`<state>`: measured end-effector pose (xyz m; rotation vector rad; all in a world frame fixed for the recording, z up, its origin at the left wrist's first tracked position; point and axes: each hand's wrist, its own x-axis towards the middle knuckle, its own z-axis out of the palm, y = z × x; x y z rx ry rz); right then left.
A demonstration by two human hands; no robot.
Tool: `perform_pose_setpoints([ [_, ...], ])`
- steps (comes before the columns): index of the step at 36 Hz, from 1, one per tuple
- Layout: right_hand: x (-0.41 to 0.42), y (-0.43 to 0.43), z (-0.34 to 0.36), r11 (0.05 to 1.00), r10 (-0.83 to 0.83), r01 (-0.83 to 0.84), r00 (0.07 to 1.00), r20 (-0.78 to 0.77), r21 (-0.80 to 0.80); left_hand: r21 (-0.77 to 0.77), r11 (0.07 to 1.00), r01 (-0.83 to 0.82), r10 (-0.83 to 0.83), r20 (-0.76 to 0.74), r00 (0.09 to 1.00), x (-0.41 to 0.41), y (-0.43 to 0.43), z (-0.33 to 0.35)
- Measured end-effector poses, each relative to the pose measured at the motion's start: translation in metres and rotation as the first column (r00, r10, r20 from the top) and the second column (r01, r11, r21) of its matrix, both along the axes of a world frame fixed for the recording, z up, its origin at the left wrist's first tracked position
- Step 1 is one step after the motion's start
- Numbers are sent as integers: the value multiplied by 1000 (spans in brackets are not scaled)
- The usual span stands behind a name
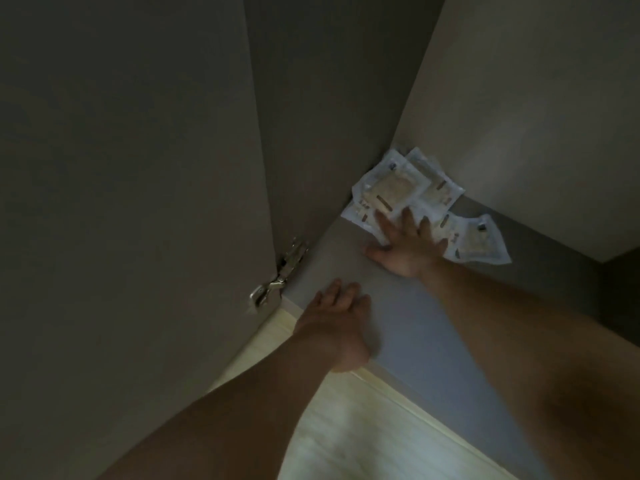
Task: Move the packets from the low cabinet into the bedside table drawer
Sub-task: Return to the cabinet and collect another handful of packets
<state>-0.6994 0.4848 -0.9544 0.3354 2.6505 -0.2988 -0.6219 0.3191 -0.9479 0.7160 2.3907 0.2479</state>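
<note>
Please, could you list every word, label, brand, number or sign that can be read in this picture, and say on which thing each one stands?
No text can be read here.
On the white plastic packets in the cabinet corner: short dark brown bars and small dark marks, all too blurred to read; the right hand also covers part of them.
On the metal door hinge: no marking can be made out.

A pale, light-toned plank floor [363, 434] fills the lower middle, brightly lit. A narrow cream edging strip [391, 384] runs diagonally along its upper border. Further left, a small silver metal hinge [277, 277] sits at the lower inner edge of a tall, dim grey-brown door panel [131, 168].
</note>
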Motion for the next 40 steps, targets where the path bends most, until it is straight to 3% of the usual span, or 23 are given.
perform_pose_setpoints([
  [5,44,-2,-5,992,113,-114,993,25,43,250,967,-43,57,-48,997,-5,-24,-13],
  [10,87,-11,2,988,147,-150,987,68,29,497,814,-301,302,81,950,0,-26,-19],
  [13,118,-21,5,984,177,-179,980,87,14,569,755,-327,351,71,934,11,-25,-19],
  [16,156,-32,4,982,187,-185,978,92,-20,477,842,-254,279,20,960,24,-24,-18],
  [21,201,-44,6,970,232,-230,972,17,-75,227,974,14,30,-192,981,33,-32,-24],
  [24,207,-33,9,968,205,-235,943,-262,-88,157,981,118,-47,-391,919,38,-35,-28],
  [25,205,-28,9,984,115,-160,911,-397,-82,144,981,131,-60,-420,905,40,-37,-29],
  [27,197,-18,12,994,-56,-1,856,-515,-109,127,981,145,-64,-495,866,42,-42,-37],
  [29,184,-12,9,995,-93,70,898,-431,-69,125,981,147,-59,-532,844,44,-45,-39],
  [31,174,-9,5,993,-52,25,971,-234,-115,172,973,153,-30,-564,825,46,-48,-40],
  [33,170,-11,1,995,7,-21,992,-130,-101,181,972,147,-19,-567,824,47,-49,-40],
  [36,179,-11,-8,1000,16,-18,988,-151,-9,166,981,97,16,-575,818,48,-50,-41],
  [40,201,-9,-22,985,79,-22,936,-343,169,177,984,13,93,-577,811,51,-52,-43],
])
